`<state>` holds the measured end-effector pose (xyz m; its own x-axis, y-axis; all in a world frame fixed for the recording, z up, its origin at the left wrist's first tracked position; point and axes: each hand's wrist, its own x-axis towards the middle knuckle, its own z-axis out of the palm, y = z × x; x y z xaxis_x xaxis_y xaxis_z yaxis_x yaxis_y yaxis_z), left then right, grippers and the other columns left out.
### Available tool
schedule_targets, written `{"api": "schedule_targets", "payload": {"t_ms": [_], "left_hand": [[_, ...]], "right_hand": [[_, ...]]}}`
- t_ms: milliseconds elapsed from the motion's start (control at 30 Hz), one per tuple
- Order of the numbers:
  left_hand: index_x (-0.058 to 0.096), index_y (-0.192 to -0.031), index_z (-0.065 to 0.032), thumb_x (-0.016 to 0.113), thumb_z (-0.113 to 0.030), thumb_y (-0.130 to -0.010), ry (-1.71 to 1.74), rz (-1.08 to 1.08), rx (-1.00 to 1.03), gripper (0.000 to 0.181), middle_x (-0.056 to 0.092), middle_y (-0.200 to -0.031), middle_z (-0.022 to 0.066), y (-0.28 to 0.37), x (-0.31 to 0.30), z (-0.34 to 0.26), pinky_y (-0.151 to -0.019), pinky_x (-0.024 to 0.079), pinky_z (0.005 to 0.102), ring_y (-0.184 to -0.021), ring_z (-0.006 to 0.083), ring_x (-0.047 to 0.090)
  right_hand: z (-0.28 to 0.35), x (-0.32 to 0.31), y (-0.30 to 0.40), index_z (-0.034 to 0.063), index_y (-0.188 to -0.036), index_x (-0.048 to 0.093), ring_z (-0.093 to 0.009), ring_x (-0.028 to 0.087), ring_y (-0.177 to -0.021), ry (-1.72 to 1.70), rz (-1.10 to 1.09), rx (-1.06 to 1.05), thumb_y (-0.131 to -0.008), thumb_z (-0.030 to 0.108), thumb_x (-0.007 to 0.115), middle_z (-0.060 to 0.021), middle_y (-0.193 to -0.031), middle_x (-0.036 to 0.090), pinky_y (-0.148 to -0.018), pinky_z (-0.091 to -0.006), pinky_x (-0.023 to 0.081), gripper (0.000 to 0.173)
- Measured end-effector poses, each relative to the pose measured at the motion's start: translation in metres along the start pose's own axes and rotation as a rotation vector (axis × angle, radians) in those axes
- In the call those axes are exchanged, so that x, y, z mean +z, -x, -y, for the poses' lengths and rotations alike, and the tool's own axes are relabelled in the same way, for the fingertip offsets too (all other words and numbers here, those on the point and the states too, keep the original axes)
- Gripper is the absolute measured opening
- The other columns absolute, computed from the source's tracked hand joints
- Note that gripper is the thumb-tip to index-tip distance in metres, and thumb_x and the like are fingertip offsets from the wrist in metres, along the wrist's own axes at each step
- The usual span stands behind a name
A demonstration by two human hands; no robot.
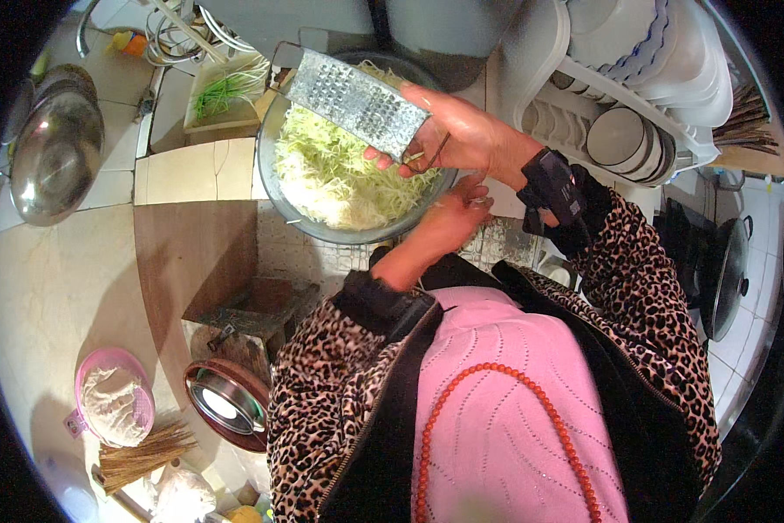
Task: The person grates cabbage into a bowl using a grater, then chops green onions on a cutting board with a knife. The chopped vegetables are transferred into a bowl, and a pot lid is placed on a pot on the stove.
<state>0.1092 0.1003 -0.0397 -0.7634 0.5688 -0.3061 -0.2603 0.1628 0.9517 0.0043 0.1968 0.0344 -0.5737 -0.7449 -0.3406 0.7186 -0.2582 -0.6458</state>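
My right hand (461, 131) holds a flat metal grater (359, 98) by its lower right end, thumb on top and fingers beneath. The grater is tilted above a large bowl (271, 209) filled with pale green and white vegetable shreds (359, 176). A bent wire handle shows at each end of the grater. Below my right wrist, my left hand (454, 212) is at the bowl's right rim, its fingers loosely bent and somewhat apart, with small pale bits on them. No larger item shows in it.
Left of the bowl are a tray (225, 121) with green stalks and a steel basin (58, 157). A white dish rack (627, 85) with plates and bowls stands at the right. Lower left are a pink basket (81, 372), a straw brush (147, 454) and a round brown container (192, 386) holding metal bowls.
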Motion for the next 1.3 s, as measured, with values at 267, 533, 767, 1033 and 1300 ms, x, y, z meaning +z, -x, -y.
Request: {"api": "schedule_targets", "payload": {"t_ms": [267, 533, 767, 1033, 1300], "left_hand": [[0.037, -0.140, -0.0038, 0.050, -0.047, -0.096, 0.449, -0.661, 0.171, 0.063, 0.051, -0.131, 0.0194, 0.067, -0.113, -0.065, -0.103, 0.039, 0.0445, -0.123, 0.0300, 0.050], [0.044, -0.131, -0.0042, 0.043, -0.059, -0.093, 0.953, -0.552, 0.520, 0.066, 0.059, -0.116, 0.0190, 0.046, -0.148, -0.102, -0.102, 0.042, 0.0523, -0.105, 0.0318, 0.058], [0.043, -0.133, -0.0082, 0.041, -0.061, -0.093, 1.086, -0.285, 0.498, 0.066, 0.059, -0.110, 0.0190, 0.046, -0.181, -0.098, -0.100, 0.042, 0.0549, -0.104, 0.0310, 0.057], [0.039, -0.135, -0.0061, 0.031, -0.055, -0.099, 0.872, -0.217, 0.433, 0.062, 0.060, -0.111, 0.0177, 0.046, -0.223, -0.096, -0.092, 0.050, 0.0473, -0.101, 0.0291, 0.061], [0.040, -0.136, -0.0072, 0.029, -0.056, -0.098, 0.879, -0.086, 0.300, 0.063, 0.061, -0.110, 0.0169, 0.048, -0.262, -0.093, -0.097, 0.045, 0.0468, -0.103, 0.0293, 0.058]], "right_hand": [[-0.017, 0.013, 0.001, 0.0062, -0.124, 0.055, -0.027, 0.062, -0.099, 0.595, -0.233, -0.377, -0.096, 0.045, 0.047, -0.0161, -0.112, 0.064, -0.085, -0.0395, 0.049, 0.048], [-0.044, 0.058, -0.010, 0.0068, -0.106, 0.063, -0.032, 0.056, -0.097, 1.241, -0.442, -0.974, -0.075, 0.028, 0.073, -0.0129, -0.096, 0.059, -0.087, -0.0396, 0.045, 0.039], [-0.027, 0.073, -0.029, 0.0066, -0.091, 0.064, -0.030, 0.058, -0.091, 1.449, -0.483, -1.046, -0.073, 0.014, 0.070, -0.0108, -0.092, 0.058, -0.080, -0.0395, 0.048, 0.021], [-0.044, 0.121, -0.089, 0.0025, -0.082, 0.055, -0.037, 0.059, -0.076, 1.513, -0.613, -0.900, -0.080, 0.011, 0.060, -0.0158, -0.081, 0.058, -0.065, -0.0458, 0.049, 0.010], [-0.028, 0.146, -0.074, 0.0046, -0.085, 0.061, -0.034, 0.063, -0.077, 1.268, -0.852, -0.829, -0.080, 0.009, 0.057, -0.0152, -0.086, 0.063, -0.066, -0.0395, 0.050, 0.008]]}}
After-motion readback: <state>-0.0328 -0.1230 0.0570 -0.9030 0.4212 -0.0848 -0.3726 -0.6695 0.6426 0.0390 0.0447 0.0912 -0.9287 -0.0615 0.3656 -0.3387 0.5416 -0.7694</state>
